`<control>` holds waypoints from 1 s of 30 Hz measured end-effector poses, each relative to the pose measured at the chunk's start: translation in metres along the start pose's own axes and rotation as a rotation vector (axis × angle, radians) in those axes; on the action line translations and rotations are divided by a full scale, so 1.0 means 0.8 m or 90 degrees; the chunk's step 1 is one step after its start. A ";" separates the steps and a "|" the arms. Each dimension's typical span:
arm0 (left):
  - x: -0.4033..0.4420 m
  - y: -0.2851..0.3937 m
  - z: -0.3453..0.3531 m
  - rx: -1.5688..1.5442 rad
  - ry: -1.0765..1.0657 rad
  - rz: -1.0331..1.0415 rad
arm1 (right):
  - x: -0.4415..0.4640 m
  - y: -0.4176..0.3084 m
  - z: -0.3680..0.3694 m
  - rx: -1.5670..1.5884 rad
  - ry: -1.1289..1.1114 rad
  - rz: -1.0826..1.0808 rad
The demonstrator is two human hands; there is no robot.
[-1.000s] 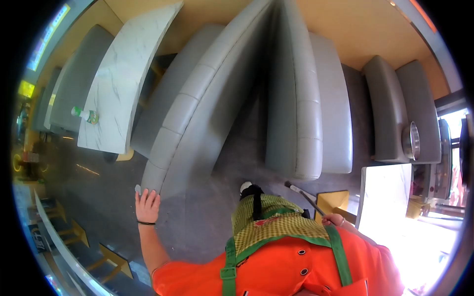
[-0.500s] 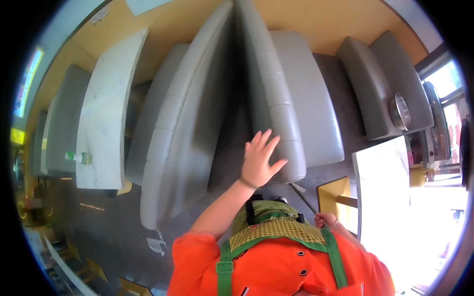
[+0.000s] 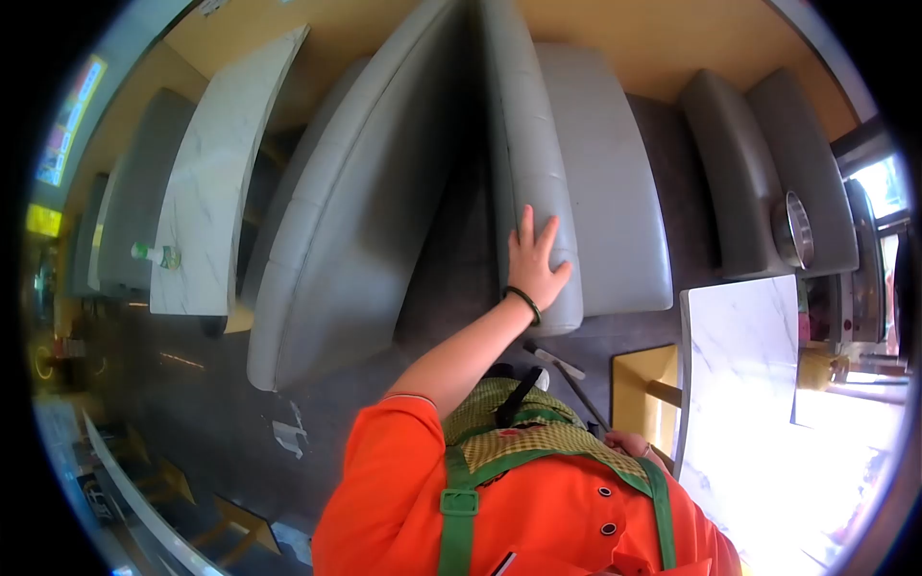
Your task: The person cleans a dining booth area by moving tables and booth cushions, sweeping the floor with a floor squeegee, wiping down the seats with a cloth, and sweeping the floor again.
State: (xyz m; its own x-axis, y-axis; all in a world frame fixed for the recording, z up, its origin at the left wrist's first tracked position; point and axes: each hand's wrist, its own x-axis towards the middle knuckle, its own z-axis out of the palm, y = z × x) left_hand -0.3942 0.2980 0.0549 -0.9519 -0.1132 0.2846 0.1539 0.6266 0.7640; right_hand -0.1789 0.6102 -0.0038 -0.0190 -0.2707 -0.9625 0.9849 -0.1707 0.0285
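My left hand (image 3: 538, 266) lies with its fingers spread on the padded top of a grey bench backrest (image 3: 538, 154), close to its near end. A dark bracelet circles that wrist. Low at the right of my body, my right hand (image 3: 626, 444) is closed round a long thin dark handle (image 3: 581, 396), whose far end reaches the floor beside my foot. A second grey backrest (image 3: 336, 192) stands to the left, with a dark gap between the two.
Marble-topped tables stand at left (image 3: 206, 182) and right (image 3: 735, 355). A green-and-white bottle (image 3: 165, 256) is on the left one. A metal bowl (image 3: 793, 230) rests on a grey bench at right. Whitish scraps (image 3: 288, 437) lie on the floor (image 3: 211, 394).
My left hand has gone from the left backrest's end across to the right backrest and now rests on it. The view has shifted, and my right hand still holds the handle.
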 end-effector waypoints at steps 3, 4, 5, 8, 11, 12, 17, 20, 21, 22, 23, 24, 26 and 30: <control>-0.033 0.038 0.026 0.025 0.011 0.020 | -0.010 -0.007 0.003 -0.105 0.026 -0.004; -0.046 0.056 0.033 0.012 0.002 0.016 | 0.009 0.007 -0.020 -0.079 -0.006 -0.030; -0.061 0.073 0.039 -0.002 -0.008 0.017 | 0.015 0.012 -0.033 -0.063 -0.020 -0.049; -0.101 0.113 0.053 0.037 -0.056 0.013 | 0.014 0.022 -0.054 -0.090 -0.067 -0.108; -0.098 0.130 0.054 0.231 -0.118 0.280 | -0.027 0.029 -0.037 -0.012 0.071 -0.086; -0.089 0.151 0.047 0.212 -0.201 0.347 | -0.011 0.040 -0.061 -0.042 0.090 -0.119; -0.056 0.154 0.076 0.359 -0.597 0.432 | 0.004 0.057 -0.073 0.029 0.069 -0.139; -0.065 0.132 0.064 0.275 -0.517 0.464 | -0.013 0.066 -0.051 0.097 0.063 -0.075; -0.067 0.126 0.052 0.280 -0.543 0.458 | -0.013 0.076 -0.051 0.253 0.015 -0.043; -0.070 0.115 0.035 0.281 -0.550 0.476 | -0.014 0.085 -0.048 0.269 0.047 -0.058; -0.074 0.101 0.014 0.281 -0.555 0.492 | -0.022 0.090 -0.037 0.282 0.079 -0.072; -0.079 0.087 -0.009 0.273 -0.559 0.496 | -0.023 0.099 -0.032 0.296 0.079 -0.075; -0.088 0.054 -0.061 0.272 -0.575 0.494 | -0.019 0.110 -0.022 0.316 0.107 -0.109; -0.101 -0.010 -0.171 0.341 -0.616 0.464 | -0.016 0.110 -0.027 0.340 0.071 -0.105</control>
State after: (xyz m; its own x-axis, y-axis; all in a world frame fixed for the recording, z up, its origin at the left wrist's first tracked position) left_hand -0.2826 0.1968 0.1051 -0.5346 0.8286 -0.1663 0.7967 0.5598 0.2278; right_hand -0.0882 0.6191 0.0048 -0.1191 -0.1036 -0.9875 0.7466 -0.6650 -0.0203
